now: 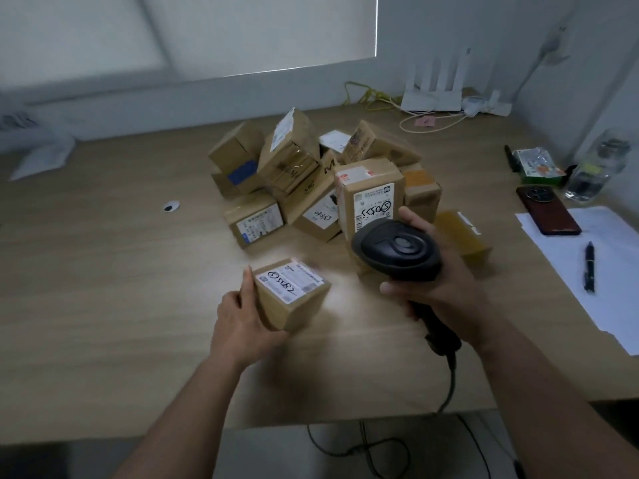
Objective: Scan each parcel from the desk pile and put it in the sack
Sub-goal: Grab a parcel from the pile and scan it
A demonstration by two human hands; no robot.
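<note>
A small cardboard parcel with a white label on top sits near the desk's front, and my left hand grips its left side. My right hand holds a black handheld scanner by its handle, head pointed toward the parcel; pale light falls on the label and desk between them. Behind them lies a pile of several brown parcels in the middle of the wooden desk. No sack is in view.
At the right lie white papers with a black pen, a dark red phone, a glass jar and a snack packet. A white router and cables sit at the back. The scanner cable drops over the front edge.
</note>
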